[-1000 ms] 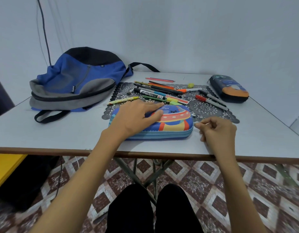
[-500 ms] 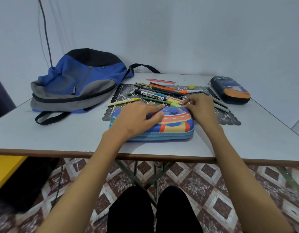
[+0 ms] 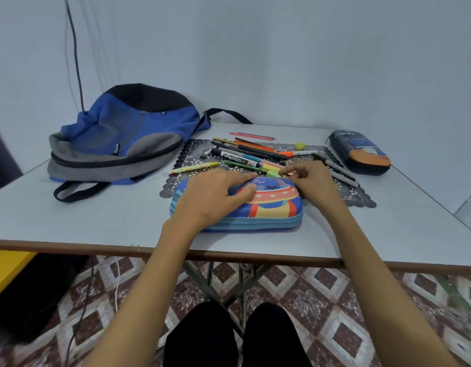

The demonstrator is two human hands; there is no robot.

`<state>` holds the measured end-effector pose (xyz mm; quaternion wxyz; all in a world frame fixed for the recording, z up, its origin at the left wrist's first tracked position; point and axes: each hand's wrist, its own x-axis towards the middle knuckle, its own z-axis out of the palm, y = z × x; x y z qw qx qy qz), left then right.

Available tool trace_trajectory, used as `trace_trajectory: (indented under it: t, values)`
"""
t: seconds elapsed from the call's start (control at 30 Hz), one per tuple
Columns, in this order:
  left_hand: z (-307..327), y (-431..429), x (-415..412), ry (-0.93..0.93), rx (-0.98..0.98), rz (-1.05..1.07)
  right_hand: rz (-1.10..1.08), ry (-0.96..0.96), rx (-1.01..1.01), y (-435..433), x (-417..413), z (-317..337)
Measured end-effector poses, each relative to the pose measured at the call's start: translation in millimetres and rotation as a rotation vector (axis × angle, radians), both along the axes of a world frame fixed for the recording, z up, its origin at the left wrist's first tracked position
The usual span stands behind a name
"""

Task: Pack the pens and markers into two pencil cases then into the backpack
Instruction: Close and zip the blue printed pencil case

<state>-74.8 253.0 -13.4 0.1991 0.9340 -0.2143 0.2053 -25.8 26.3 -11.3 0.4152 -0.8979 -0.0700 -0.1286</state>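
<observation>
A colourful pencil case (image 3: 271, 207) with a spaceship picture lies closed near the table's front edge. My left hand (image 3: 216, 194) rests flat on its left half and presses it down. My right hand (image 3: 311, 181) sits at the case's far right edge, fingers curled, thumb and forefinger pinched together where the zip runs; the zip pull itself is hidden. Behind the case, several pens and markers (image 3: 245, 154) lie on a dark lace mat (image 3: 361, 200). A blue and grey backpack (image 3: 123, 139) lies at the back left. A second, dark pencil case (image 3: 361, 152) sits at the back right.
A yellow pen (image 3: 194, 168) lies left of the pile and two grey markers (image 3: 337, 168) lie right of my right hand. A red pencil (image 3: 251, 135) and a small yellow eraser (image 3: 299, 146) are farther back. The white table (image 3: 96, 221) meets the wall behind.
My right hand went from the case's right end, round the corner, to its far edge and slid a little left along it. My left hand stayed on the case.
</observation>
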Motion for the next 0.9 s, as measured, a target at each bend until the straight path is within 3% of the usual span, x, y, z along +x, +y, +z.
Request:
trace_trajectory:
  t: [0.1,0.27,0.37,0.6,0.9]
  values:
    - [3.4,1.9,-3.9,-0.005,-0.202,-0.005,-0.044,-0.006,0.196,1.7,-18.4,-4.0]
    - [-2.0,27.5,-18.9,-0.04,-0.868,0.123,-0.064,0.028,0.611,0.9,-60.6,-14.2]
    - [-11.5,35.5,-37.1,0.123,-1.149,0.227,-0.043,0.091,0.79,2.2,-75.6,-19.6]
    - [-34.2,40.2,-56.7,0.468,-1.267,0.136,0.047,0.167,0.916,26.5,-84.0,-21.7]
    - [-24.6,34.9,-62.0,0.483,-1.308,0.16,0.042,0.192,0.961,44.5,-85.0,-20.6]
